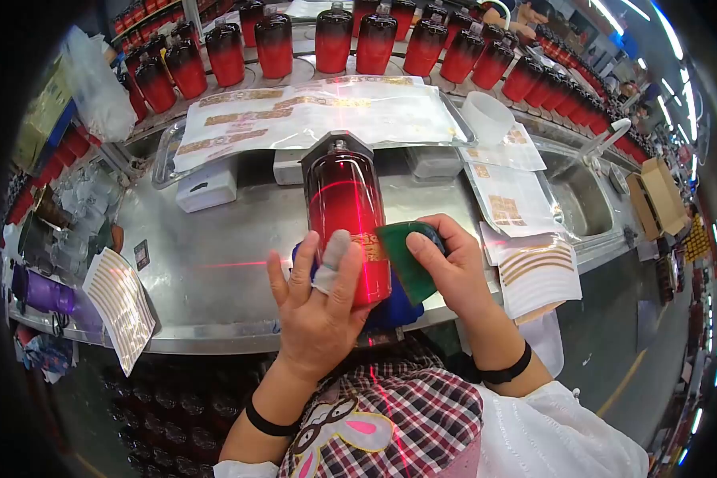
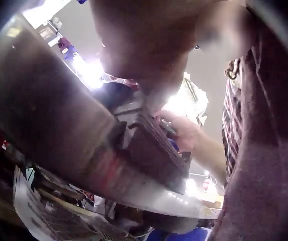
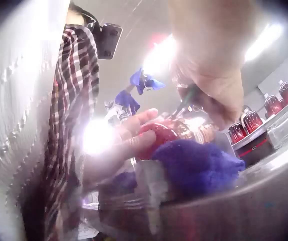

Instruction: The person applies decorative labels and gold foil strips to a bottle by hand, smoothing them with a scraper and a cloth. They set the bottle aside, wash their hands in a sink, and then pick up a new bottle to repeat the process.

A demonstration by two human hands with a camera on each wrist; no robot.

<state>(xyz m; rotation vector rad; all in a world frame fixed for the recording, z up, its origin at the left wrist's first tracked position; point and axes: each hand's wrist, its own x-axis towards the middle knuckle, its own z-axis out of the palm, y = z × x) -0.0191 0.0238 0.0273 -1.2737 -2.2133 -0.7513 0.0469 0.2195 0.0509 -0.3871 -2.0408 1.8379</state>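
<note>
A red bottle with a dark neck end (image 1: pixel 344 191) lies on a holder over a blue cloth (image 1: pixel 398 309), with gold lettering near its base. The left hand (image 1: pixel 315 319) rests on the bottle's left side, fingers spread, grey wrap on one finger. The right hand (image 1: pixel 458 271) pinches a green scraper (image 1: pixel 406 259) between thumb and fingers, its edge at the gold lettering. In the right wrist view the right hand (image 3: pixel 214 85) is above the bottle (image 3: pixel 159 140), beside the blue cloth (image 3: pixel 196 165). The left wrist view is mostly dark and blurred.
Red-black bottles (image 1: pixel 333 40) line the back. Gold decal sheets lie on a tray (image 1: pixel 167 155), on the right (image 1: pixel 540 267) and at the left edge (image 1: pixel 121 303). A sink (image 1: pixel 581 195) is at right, a white roll (image 1: pixel 486 117) behind, white boxes (image 1: pixel 207 187) beneath the tray.
</note>
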